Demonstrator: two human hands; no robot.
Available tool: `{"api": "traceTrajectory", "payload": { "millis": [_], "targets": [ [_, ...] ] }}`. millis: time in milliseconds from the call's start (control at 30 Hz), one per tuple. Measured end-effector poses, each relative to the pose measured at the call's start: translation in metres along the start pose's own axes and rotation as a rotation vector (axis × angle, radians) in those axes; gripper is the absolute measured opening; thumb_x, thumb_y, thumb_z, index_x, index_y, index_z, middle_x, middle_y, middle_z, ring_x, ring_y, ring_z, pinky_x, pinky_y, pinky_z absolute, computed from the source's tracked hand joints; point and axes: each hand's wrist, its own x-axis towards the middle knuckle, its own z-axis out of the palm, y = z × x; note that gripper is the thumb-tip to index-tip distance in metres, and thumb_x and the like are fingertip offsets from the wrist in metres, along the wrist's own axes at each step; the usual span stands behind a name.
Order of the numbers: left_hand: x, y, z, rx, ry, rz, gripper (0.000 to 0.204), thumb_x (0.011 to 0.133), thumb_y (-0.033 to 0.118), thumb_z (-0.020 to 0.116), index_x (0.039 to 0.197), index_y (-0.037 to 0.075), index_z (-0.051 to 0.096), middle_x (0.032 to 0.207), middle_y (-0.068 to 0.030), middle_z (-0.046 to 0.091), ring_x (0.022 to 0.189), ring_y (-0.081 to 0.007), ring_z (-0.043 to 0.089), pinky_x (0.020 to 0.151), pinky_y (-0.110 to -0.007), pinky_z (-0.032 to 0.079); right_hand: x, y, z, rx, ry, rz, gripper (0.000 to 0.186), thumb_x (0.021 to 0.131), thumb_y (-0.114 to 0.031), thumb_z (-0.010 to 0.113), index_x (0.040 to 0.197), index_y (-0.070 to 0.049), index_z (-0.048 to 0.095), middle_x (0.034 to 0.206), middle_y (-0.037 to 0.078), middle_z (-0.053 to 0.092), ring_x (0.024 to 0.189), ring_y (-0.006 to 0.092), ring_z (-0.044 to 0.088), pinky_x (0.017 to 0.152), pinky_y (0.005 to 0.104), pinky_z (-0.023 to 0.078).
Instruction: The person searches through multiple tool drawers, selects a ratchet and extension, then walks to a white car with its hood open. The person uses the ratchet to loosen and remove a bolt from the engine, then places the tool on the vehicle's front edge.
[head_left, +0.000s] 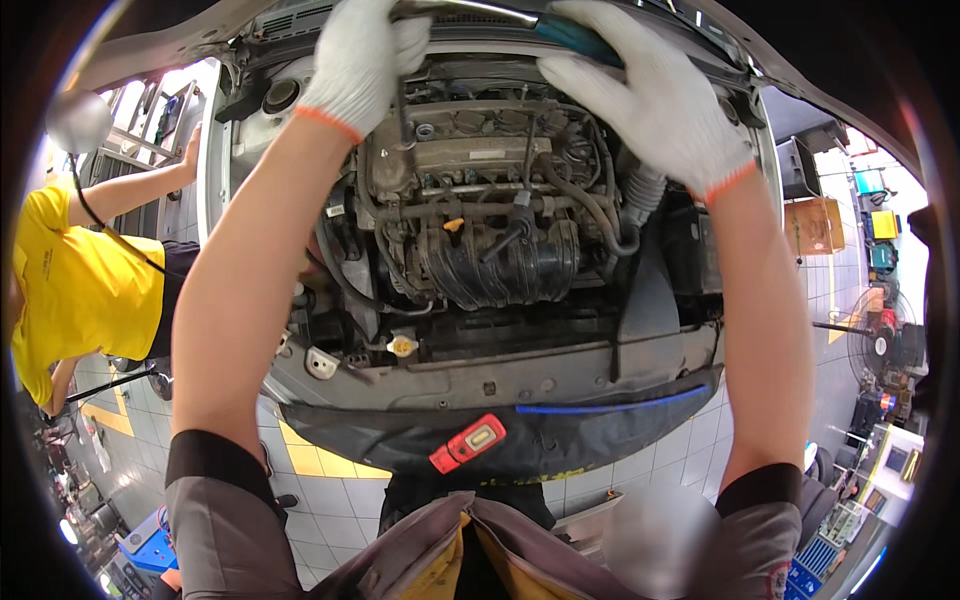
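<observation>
Both of my hands wear white knit gloves with orange cuffs and are raised over the far side of an open engine bay. My left hand [358, 65] is closed around the head end of a ratchet wrench [480, 10]. From under that hand a thin dark extension bar [406, 120] points down at the left end of the engine's top cover [470, 155]. The wrench's teal handle [580, 38] lies between the thumb and fingers of my right hand [660, 105]. A black part with a stem, perhaps an ignition coil [515, 228], rests on the ribbed intake manifold [500, 265].
A red work light [468, 444] lies on the black fender cover [400, 430] at the car's front edge. The raised hood [830, 80] arches overhead. To the left stands a person in a yellow shirt [90, 280]. A caged fan [880, 345] is at the right.
</observation>
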Motion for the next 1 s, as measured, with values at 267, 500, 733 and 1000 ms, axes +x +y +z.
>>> {"api": "traceTrajectory", "payload": {
  "millis": [267,500,733,1000],
  "targets": [
    [0.121,-0.097,-0.025,-0.169,0.142,0.082,0.031,0.098,0.044,0.066,0.104,0.013,0.064,0.078,-0.0006,0.056,0.061,-0.0122,0.048,0.052,-0.027,0.034,0.100,0.031,0.085,-0.085,-0.137,0.059,0.047,0.105,-0.040,0.058,0.128,0.001,0.059,0.118,0.030,0.068,0.111,0.0449,0.067,0.096,0.0511,0.053],
    [0.168,-0.125,-0.029,-0.176,0.237,0.132,0.035,0.097,0.044,0.068,0.114,0.014,0.066,0.088,-0.0011,0.059,0.071,-0.0125,0.051,0.059,-0.028,0.042,0.129,0.042,0.113,-0.114,-0.218,0.156,0.043,0.107,-0.037,0.054,0.123,0.003,0.060,0.117,0.027,0.070,0.109,0.0380,0.070,0.097,0.0466,0.056],
    [0.175,-0.182,-0.054,-0.015,-0.029,-0.102,0.020,0.101,0.033,0.063,0.092,0.015,0.064,0.070,0.0019,0.055,0.059,-0.0095,0.047,0.050,-0.029,0.033,0.150,0.099,0.173,-0.263,-0.337,0.106,0.041,0.104,-0.032,0.056,0.129,0.000,0.063,0.119,0.026,0.071,0.113,0.0394,0.070,0.101,0.0450,0.054],
    [0.193,-0.227,-0.081,-0.073,0.028,-0.062,0.027,0.104,0.029,0.062,0.104,0.003,0.068,0.077,0.0008,0.058,0.062,-0.0095,0.051,0.058,-0.026,0.045,0.135,0.074,0.235,-0.259,-0.395,0.103,0.035,0.105,-0.029,0.052,0.122,0.000,0.061,0.098,0.021,0.074,0.091,0.0359,0.074,0.084,0.0487,0.060]
  ]
}}
